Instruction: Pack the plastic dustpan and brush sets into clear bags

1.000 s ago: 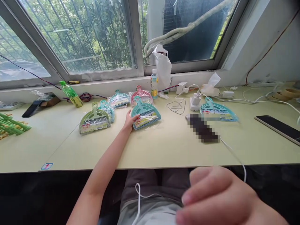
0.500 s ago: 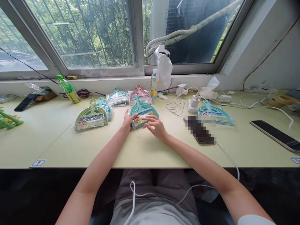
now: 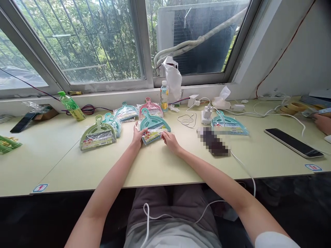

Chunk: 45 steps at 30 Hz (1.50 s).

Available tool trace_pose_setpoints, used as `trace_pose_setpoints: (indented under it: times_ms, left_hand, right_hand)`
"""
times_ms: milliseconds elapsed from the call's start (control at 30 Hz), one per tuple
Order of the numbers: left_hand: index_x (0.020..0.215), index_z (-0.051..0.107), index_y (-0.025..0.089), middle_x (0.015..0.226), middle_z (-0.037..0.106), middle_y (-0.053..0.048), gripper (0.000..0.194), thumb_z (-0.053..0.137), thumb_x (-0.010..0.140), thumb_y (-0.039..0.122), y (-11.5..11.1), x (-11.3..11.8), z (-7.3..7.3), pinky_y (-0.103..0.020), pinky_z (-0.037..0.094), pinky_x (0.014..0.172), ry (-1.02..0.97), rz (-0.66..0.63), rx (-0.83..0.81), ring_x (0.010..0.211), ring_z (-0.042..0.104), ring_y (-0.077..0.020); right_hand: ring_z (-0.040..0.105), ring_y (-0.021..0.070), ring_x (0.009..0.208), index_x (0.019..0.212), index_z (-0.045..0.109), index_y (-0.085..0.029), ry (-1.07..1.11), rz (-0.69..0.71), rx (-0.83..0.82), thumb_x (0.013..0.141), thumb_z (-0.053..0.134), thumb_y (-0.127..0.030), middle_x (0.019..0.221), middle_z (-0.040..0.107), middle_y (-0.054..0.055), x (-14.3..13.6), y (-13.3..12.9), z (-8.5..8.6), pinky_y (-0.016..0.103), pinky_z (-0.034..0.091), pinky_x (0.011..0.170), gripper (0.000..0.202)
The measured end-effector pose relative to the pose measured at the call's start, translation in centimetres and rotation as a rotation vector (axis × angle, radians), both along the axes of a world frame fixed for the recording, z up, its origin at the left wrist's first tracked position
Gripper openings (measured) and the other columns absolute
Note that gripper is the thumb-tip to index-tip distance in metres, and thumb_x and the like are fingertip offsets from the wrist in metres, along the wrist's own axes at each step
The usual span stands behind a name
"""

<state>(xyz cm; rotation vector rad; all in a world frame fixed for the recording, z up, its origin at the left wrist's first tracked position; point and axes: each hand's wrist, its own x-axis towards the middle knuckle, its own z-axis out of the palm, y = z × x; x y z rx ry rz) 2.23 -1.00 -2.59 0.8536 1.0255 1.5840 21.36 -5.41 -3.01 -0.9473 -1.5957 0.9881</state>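
So, the teal dustpan (image 3: 157, 121) lies back from the front edge of the surface (image 3: 155, 168), handle (image 3: 147, 116) toward the window (image 3: 88, 44); our left hand (image 3: 138, 136) grips its left side, our right hand (image 3: 170, 140) has fingers pinched narrow at the lower right corner.

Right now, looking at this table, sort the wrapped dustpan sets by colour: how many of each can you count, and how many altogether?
Teal dustpan sets: 4
Green dustpan set: 1
Pink dustpan set: 1
Total: 6 visible; whether more lie stacked underneath, I cannot tell.
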Motion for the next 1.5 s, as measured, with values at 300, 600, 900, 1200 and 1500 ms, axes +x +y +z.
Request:
trace_pose_setpoints:
  times_ms: [300, 600, 900, 1200, 1500]
  left_hand:
    - [0.142, 0.032, 0.031, 0.134, 0.059, -0.011, 0.094, 0.08, 0.065, 0.011, -0.2, 0.1, -0.1, -0.037, 0.056, 0.089, 0.005, -0.023, 0.009, 0.117, 0.062, -0.0269]
    - [0.137, 0.038, 0.028, 0.131, 0.06, -0.01, 0.088, 0.08, 0.062, 0.009, -0.3, 0.4, -0.1, -0.033, 0.058, 0.084, -0.011, -0.018, 0.031, 0.113, 0.063, -0.0261]
    - [0.134, 0.039, 0.028, 0.129, 0.062, -0.01, 0.083, 0.081, 0.064, 0.009, -0.4, 0.5, 0.0, -0.037, 0.056, 0.09, -0.029, -0.019, 0.011, 0.116, 0.062, -0.0267]
    - [0.131, 0.043, 0.025, 0.127, 0.063, -0.01, 0.08, 0.082, 0.063, 0.011, -0.3, 0.5, -0.1, -0.04, 0.054, 0.092, -0.026, -0.009, -0.004, 0.115, 0.063, -0.0272]
    - [0.108, 0.057, 0.017, 0.085, 0.07, -0.004, 0.051, 0.08, 0.062, 0.013, -0.1, 0.6, -0.1, -0.036, 0.057, 0.079, 0.001, 0.002, -0.057, 0.083, 0.069, -0.0225]
  right_hand:
    - [0.047, 0.0088, 0.051, 0.097, 0.058, -0.021, -0.057, 0.0, 0.403, 0.096, 0.039, -0.031, 0.071, 0.056, -0.003, 0.1, -2.5, 0.9, 0.022, 0.037, 0.053, 0.021]
    - [0.052, 0.011, 0.047, 0.079, 0.068, -0.021, 0.124, 0.023, 0.749, 0.102, 0.034, -0.041, 0.056, 0.056, 0.0, 0.5, -6.1, 2.6, 0.024, 0.041, 0.048, 0.046]
    - [0.054, 0.0111, 0.046, 0.072, 0.074, -0.024, 0.078, -0.025, 0.918, 0.103, 0.027, -0.037, 0.056, 0.06, 0.002, 0.9, -7.0, 3.8, 0.025, 0.045, 0.048, 0.058]
    - [0.058, 0.0128, 0.049, 0.086, 0.07, -0.025, -0.015, 0.023, 0.952, 0.1, 0.034, -0.036, 0.056, 0.061, 0.001, 1.1, -6.8, 3.7, 0.025, 0.046, 0.05, 0.04]
    - [0.067, 0.0136, 0.087, 0.126, 0.056, -0.025, -0.275, 0.154, 0.798, 0.09, 0.029, -0.003, 0.109, 0.069, 0.005, 0.3, -4.9, 2.0, 0.027, 0.054, 0.073, 0.05]
